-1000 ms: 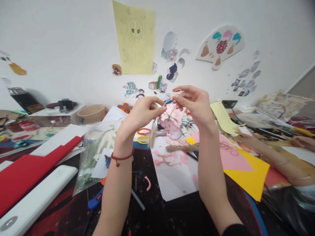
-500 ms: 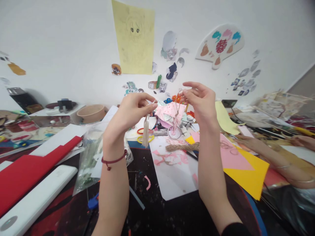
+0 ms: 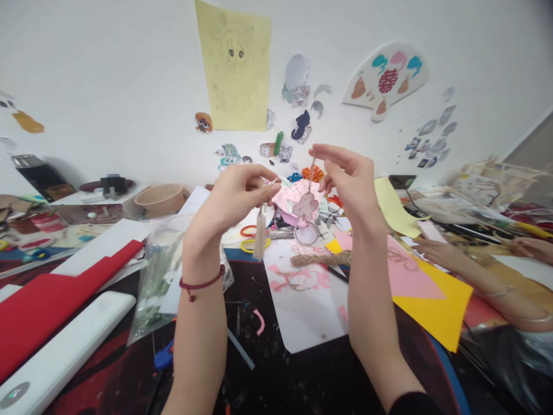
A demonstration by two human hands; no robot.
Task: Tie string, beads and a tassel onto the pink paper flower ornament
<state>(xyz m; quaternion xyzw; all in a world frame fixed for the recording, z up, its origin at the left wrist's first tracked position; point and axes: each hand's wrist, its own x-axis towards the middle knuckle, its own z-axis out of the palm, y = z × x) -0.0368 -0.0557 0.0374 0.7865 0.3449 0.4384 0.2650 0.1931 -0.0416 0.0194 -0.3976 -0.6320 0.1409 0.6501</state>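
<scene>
Raised above the table, my left hand (image 3: 237,196) pinches the thin cord loop of a beige tassel (image 3: 260,233), which hangs straight down from the fingertips. My right hand (image 3: 351,178) is level with it to the right, holding up a thin twine (image 3: 311,173) at the fingertips. A pale pink, cloud-shaped pendant (image 3: 306,205) dangles from that twine. The pendant and the tassel are apart. Behind the pendant are pink dotted fabric (image 3: 285,199) and a metal ring (image 3: 306,242).
Scissors with red and yellow handles (image 3: 254,246) lie behind the tassel. A twine bundle (image 3: 320,259) rests on white paper (image 3: 302,323). To the left are a long white device (image 3: 69,351) and a red strip (image 3: 64,288). Another person's arm (image 3: 466,268) rests at the right.
My right hand has shifted slightly left, and the pink pendant now hangs face-on, plainly visible below its twine. My left hand has moved slightly right with the tassel.
</scene>
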